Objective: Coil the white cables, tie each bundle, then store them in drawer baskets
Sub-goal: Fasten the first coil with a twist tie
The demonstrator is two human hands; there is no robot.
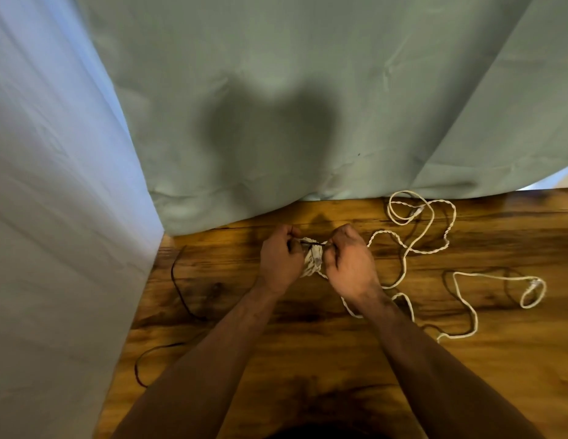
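A coiled bundle of white cable (312, 258) sits between my hands above the wooden table (339, 359). A thin dark tie (312, 245) runs across the top of the bundle. My left hand (280, 258) pinches one end of the tie and my right hand (349, 263) pinches the other end. Loose white cable (412, 245) trails off to the right of the bundle in loops, and a second stretch with a clear plug (533, 285) lies farther right.
A pale green sheet (308, 106) hangs behind the table and a light blue sheet (54, 217) closes off the left side. Thin dark ties (181, 293) lie on the table to the left of my left forearm.
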